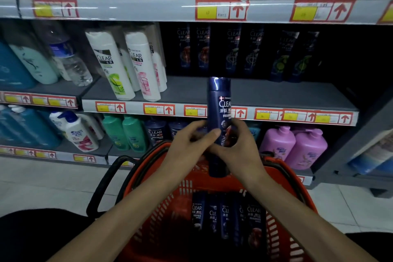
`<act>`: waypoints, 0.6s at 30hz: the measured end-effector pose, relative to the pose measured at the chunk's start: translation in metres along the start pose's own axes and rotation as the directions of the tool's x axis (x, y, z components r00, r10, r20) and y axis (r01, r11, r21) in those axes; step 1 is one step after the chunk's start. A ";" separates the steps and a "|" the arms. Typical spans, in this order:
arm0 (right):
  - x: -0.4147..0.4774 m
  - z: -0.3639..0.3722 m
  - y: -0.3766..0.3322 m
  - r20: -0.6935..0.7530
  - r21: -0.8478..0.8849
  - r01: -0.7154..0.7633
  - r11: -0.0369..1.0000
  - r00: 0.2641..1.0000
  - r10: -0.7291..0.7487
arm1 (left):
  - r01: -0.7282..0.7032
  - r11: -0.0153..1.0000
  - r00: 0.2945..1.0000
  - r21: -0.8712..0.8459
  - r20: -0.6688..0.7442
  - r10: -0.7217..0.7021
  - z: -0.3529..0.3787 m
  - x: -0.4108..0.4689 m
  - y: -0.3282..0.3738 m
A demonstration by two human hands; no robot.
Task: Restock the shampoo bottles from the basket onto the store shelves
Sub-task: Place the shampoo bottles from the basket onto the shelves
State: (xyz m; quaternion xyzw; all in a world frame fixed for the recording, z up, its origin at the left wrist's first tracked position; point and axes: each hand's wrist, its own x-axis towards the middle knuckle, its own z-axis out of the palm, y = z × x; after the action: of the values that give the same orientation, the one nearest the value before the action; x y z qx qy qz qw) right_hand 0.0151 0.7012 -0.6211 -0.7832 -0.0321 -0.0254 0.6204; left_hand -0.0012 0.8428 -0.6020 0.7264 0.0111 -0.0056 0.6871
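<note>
Holding a dark blue shampoo bottle (219,108) upright above the orange basket (185,187), the left hand (189,142) and right hand (242,144) both curl their fingers round its lower half, probably to steady it and turn its label forward. The bare front of the middle shelf (276,93) lies just beyond, before a far row of matching dark bottles (234,51). More bottles (225,217) stand in the basket, so much restocking remains.

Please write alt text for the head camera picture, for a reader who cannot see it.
The left hand and right hand grip a dark blue shampoo bottle upright above an orange basket holding more blue bottles. Behind, the grey middle shelf carries dark bottles and white bottles.
</note>
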 end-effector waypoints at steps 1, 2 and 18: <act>0.001 0.000 -0.001 0.014 -0.014 0.028 1.000 1.000 -0.028 | -0.013 1.000 1.000 -0.003 -0.019 0.013 -0.001 0.000 -0.001; 0.001 0.001 -0.002 0.041 -0.019 0.053 0.998 0.998 -0.052 | -0.029 1.000 0.999 -0.004 -0.040 0.029 -0.003 0.000 -0.002; 0.048 0.038 -0.029 -0.034 -0.320 0.161 0.934 0.983 -0.181 | -0.160 0.987 0.968 -0.012 -0.196 0.155 -0.037 0.054 0.018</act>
State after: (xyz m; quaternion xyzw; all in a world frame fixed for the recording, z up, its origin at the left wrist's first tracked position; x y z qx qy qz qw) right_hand 0.0608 0.7460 -0.5980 -0.8653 -0.0762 -0.1088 0.4834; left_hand 0.0532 0.8793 -0.5836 0.7125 0.0206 0.1200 0.6910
